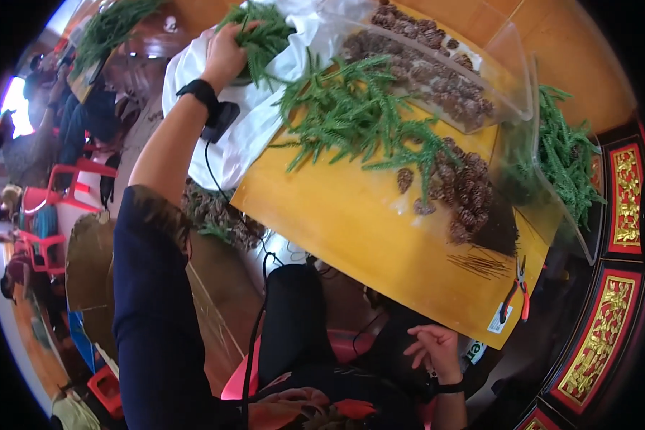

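Daylight is blowing out far left of the yellow board (351,229); edges are bending and darkening, periphery is blurring, shadows staying soft.

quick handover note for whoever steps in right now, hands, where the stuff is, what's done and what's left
Left hand: shut on a bunch of green sprigs, reaching into the white bag at the table's far left.
Right hand: open, empty, resting at the lap below the yellow board.
On the board: loose pile of sprigs, pine cones, thin sticks, red-handled pliers. More cones in the clear tray.
Done: nothing assembled that shows.
Left: all the materials still lie loose.
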A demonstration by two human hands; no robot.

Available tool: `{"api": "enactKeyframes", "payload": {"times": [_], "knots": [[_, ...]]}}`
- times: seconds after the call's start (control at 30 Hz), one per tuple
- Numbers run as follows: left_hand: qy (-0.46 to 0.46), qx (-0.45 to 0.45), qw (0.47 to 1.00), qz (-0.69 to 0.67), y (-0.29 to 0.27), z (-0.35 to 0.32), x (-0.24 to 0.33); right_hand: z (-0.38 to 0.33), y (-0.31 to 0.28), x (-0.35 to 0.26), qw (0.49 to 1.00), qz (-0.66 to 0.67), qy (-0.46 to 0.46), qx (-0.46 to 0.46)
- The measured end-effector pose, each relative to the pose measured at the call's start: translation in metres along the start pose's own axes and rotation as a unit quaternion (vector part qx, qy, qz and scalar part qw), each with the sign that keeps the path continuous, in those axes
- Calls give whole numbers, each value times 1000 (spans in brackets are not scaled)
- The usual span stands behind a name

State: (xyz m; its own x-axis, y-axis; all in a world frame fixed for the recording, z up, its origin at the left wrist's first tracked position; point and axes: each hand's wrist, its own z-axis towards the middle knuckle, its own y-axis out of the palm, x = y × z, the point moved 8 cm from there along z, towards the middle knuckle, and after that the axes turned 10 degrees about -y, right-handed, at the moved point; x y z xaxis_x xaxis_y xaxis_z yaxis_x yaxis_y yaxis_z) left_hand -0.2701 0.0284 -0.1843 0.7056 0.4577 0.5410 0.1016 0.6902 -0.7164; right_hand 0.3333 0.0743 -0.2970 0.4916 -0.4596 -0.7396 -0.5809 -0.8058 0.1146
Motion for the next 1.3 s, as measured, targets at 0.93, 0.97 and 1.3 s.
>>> {"api": "enactKeyframes", "payload": {"times": [0.93, 0.97, 1.3], "knots": [[137, 149, 977, 74, -156, -23, 242, -5, -1, -7, 994, 43, -97, -23], [147, 158, 976, 36, -163, -24, 251, -5, 1, -8, 994, 38, -102, -28], [267, 163, 941, -131, -171, -71, 295, -10, 9, -9, 989, 8, -137, -62]]}}
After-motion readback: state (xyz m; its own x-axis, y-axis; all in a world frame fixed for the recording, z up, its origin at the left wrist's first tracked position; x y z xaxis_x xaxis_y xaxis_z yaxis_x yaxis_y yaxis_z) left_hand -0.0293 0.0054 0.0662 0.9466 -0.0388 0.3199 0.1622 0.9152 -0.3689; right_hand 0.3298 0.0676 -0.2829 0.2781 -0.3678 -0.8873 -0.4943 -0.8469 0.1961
